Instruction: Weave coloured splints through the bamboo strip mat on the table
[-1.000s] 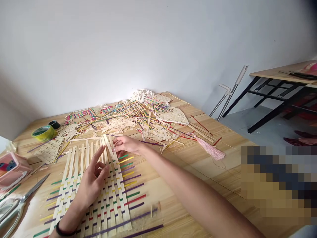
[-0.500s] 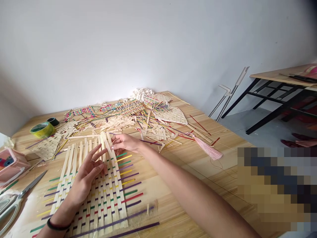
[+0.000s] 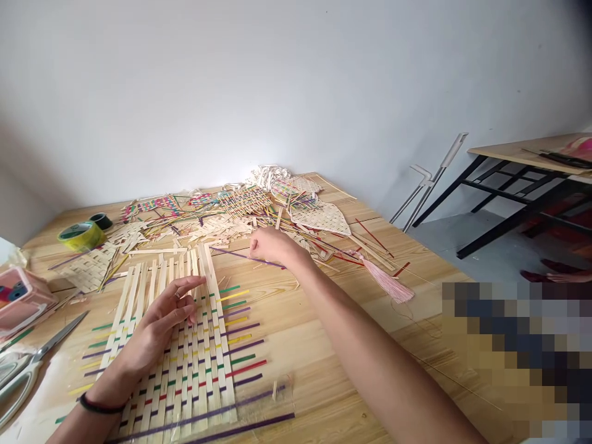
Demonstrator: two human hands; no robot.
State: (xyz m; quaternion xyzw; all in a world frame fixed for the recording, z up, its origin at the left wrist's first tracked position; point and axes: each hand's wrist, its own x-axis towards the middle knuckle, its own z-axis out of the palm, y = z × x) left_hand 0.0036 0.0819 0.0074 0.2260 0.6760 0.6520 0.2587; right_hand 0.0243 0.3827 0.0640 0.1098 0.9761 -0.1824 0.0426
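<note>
A partly woven mat [image 3: 189, 364] lies before me, with pale bamboo strips running lengthwise and thin purple, green, yellow and red strips crossing them. My left hand [image 3: 161, 320] rests over its middle, fingers stretched out and apart across the pale strips. Beyond the mat's far right corner is my right hand [image 3: 275, 246], its fingers curled closed. Whatever those fingers hold, if anything, is hidden. A thin purple strip [image 3: 229, 251] runs across the table right beside and under the right hand.
Scissors [image 3: 39, 364] and a pink basket [image 3: 23, 299] are at the left, with yellow tape [image 3: 81, 235] behind. A heap of loose strips [image 3: 222, 228], a woven fan [image 3: 321, 217] and a pink tassel [image 3: 386, 280] lie farther back. Another table [image 3: 522, 148] stands at the right.
My right hand has moved right and away from the far ends of the pale strips, and its fingers have curled. My left hand stays over the mat, its fingers slightly lower.
</note>
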